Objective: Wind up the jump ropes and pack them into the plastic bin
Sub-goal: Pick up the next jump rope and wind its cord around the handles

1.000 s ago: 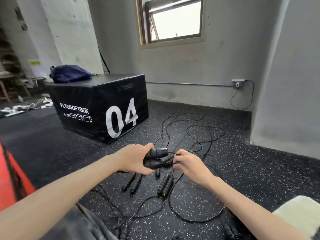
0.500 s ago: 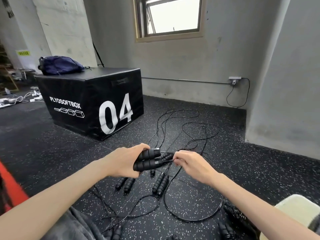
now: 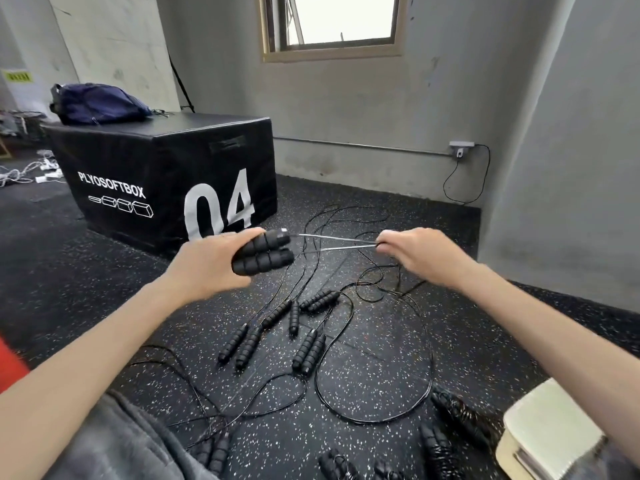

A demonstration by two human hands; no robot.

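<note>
The left hand (image 3: 207, 268) grips the two foam handles (image 3: 263, 252) of one jump rope side by side, and the right hand (image 3: 415, 252) pinches that rope's two thin cords (image 3: 339, 241), stretched taut between the hands. This looks like the start of a winding: no loops are wrapped round the handles yet.

Most of the job seems left. Several more pairs of loose handles (image 3: 308, 348) lie on the floor (image 3: 381, 375) just below the hands, their black cords (image 3: 408, 407) sprawled in tangled loops toward the wall. Near the bottom edge a few ropes appear already wound into tight bundles (image 3: 457, 414), lying on the floor rather than packed. A pale box (image 3: 547, 424) at the lower right corner may be the plastic bin, but only part of it shows, and I cannot tell whether anything is in it.

The floor is black rubber speckled with white. A black padded box (image 3: 156, 188) marked 04 stands to the left with a dark blue bag (image 3: 97, 103) on top. Grey walls, a window (image 3: 332, 22) above, and a wall socket (image 3: 460, 147) with a cord hanging from it.
</note>
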